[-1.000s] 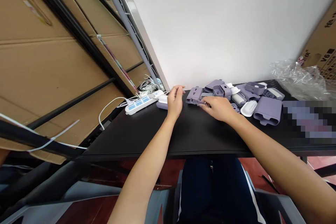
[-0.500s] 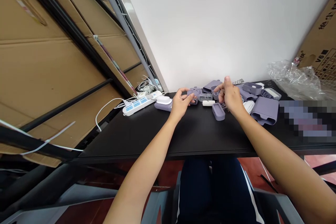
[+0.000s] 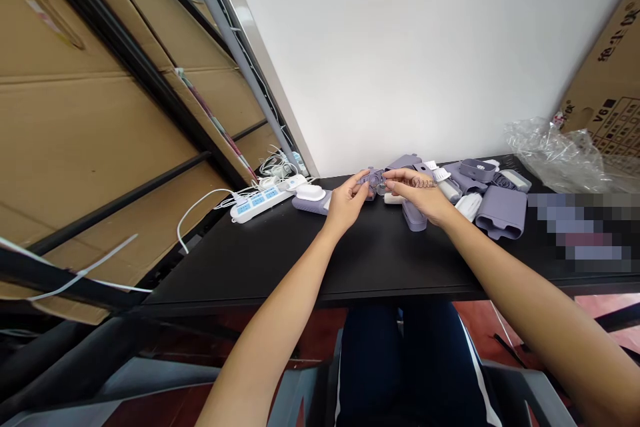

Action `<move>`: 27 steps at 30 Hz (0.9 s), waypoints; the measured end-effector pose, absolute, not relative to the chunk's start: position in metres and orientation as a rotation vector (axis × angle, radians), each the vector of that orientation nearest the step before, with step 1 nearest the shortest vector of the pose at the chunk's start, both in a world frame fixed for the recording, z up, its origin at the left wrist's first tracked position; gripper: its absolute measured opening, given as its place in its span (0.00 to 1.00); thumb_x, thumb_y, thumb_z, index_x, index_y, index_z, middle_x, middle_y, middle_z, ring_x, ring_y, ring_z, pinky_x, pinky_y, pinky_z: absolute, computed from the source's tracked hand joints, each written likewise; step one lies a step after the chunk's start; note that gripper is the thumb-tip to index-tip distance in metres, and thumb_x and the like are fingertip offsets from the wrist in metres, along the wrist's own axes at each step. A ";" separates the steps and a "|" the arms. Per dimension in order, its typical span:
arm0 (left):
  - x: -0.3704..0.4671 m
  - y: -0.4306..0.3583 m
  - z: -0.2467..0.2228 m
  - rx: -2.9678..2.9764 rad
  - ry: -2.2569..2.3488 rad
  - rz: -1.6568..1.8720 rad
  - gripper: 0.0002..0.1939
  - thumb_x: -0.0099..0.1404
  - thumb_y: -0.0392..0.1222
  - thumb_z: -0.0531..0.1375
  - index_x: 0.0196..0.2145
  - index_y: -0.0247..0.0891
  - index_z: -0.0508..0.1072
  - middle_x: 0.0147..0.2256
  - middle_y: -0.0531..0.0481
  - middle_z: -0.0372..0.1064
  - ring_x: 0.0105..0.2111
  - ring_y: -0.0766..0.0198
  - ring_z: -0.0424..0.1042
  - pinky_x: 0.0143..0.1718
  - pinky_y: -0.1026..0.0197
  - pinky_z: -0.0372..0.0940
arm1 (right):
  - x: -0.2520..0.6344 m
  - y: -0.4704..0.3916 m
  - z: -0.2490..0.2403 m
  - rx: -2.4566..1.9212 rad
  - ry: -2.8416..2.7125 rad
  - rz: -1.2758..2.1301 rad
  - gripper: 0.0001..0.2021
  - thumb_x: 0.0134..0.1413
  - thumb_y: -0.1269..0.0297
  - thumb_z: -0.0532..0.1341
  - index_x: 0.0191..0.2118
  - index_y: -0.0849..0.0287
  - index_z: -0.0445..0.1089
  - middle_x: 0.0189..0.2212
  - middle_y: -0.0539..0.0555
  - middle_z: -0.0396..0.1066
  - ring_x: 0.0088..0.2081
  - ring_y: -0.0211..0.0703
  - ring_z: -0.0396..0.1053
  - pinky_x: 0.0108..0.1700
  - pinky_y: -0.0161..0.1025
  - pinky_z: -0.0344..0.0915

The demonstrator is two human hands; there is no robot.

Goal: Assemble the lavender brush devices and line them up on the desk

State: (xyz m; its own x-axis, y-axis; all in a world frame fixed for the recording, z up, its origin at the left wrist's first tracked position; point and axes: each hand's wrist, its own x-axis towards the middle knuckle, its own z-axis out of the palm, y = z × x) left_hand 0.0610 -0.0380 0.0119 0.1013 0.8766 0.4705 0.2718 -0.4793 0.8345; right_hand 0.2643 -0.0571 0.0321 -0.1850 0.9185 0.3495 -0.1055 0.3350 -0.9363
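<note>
My left hand (image 3: 346, 204) is closed in a pinch on a small see-through round piece (image 3: 373, 180). Close by on its right, my right hand (image 3: 419, 199) pinches at a clear part by the same spot; whether the two parts join I cannot tell. A thin coiled spring (image 3: 424, 182) shows along the top of the right hand and seems to be held in it. Under the right fingers lie a white cylinder (image 3: 393, 199), partly covered, and a small purple oval case (image 3: 415, 217). Behind the right hand is a white-bristled brush (image 3: 440, 173).
Purple housings (image 3: 501, 210), a purple oval cup (image 3: 477, 170) and a white bundle (image 3: 469, 205) crowd the right of the black table (image 3: 280, 260). A power strip (image 3: 261, 204) and a white-topped purple device (image 3: 311, 197) stand left. Clear plastic wrap (image 3: 555, 153) lies far right.
My right hand has come down and left, bringing the spring from its raised position to beside my left hand. The white brush behind it has come into view.
</note>
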 end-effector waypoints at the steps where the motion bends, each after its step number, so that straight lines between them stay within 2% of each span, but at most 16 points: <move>1: 0.061 -0.038 0.012 1.827 1.120 1.389 0.24 0.70 0.45 0.60 0.62 0.38 0.73 0.32 0.50 0.80 0.38 0.60 0.80 0.45 0.59 0.72 | 0.265 -0.057 0.032 -0.778 -1.447 1.122 0.19 0.50 0.53 0.73 0.46 0.56 0.79 0.45 0.55 0.79 0.48 0.47 0.75 0.54 0.47 0.70; 5: 0.060 -0.038 0.011 1.868 1.126 1.365 0.24 0.70 0.43 0.59 0.62 0.39 0.73 0.32 0.50 0.80 0.38 0.60 0.80 0.44 0.60 0.72 | 0.266 -0.054 0.029 -0.733 -1.421 1.145 0.18 0.49 0.55 0.74 0.45 0.55 0.79 0.45 0.54 0.79 0.48 0.47 0.76 0.58 0.50 0.68; 11: 0.059 -0.035 0.008 1.897 1.136 1.356 0.23 0.70 0.44 0.59 0.61 0.40 0.74 0.30 0.52 0.79 0.37 0.61 0.79 0.41 0.62 0.71 | 0.267 -0.054 0.028 -0.676 -1.387 1.245 0.17 0.51 0.55 0.73 0.46 0.54 0.80 0.45 0.54 0.79 0.46 0.45 0.77 0.56 0.48 0.70; 18: 0.058 -0.033 0.005 1.916 1.113 1.343 0.22 0.70 0.46 0.59 0.60 0.41 0.75 0.31 0.52 0.80 0.37 0.60 0.80 0.38 0.62 0.70 | 0.266 -0.053 0.028 -0.673 -1.354 1.325 0.15 0.49 0.55 0.74 0.41 0.55 0.80 0.41 0.53 0.79 0.44 0.43 0.78 0.54 0.45 0.71; 27: 0.059 -0.036 0.008 1.915 1.084 1.335 0.25 0.70 0.48 0.60 0.62 0.41 0.73 0.34 0.50 0.81 0.40 0.59 0.80 0.43 0.59 0.72 | 0.266 -0.051 0.028 -0.740 -1.316 1.244 0.16 0.48 0.55 0.73 0.43 0.55 0.79 0.41 0.52 0.78 0.43 0.42 0.74 0.50 0.43 0.70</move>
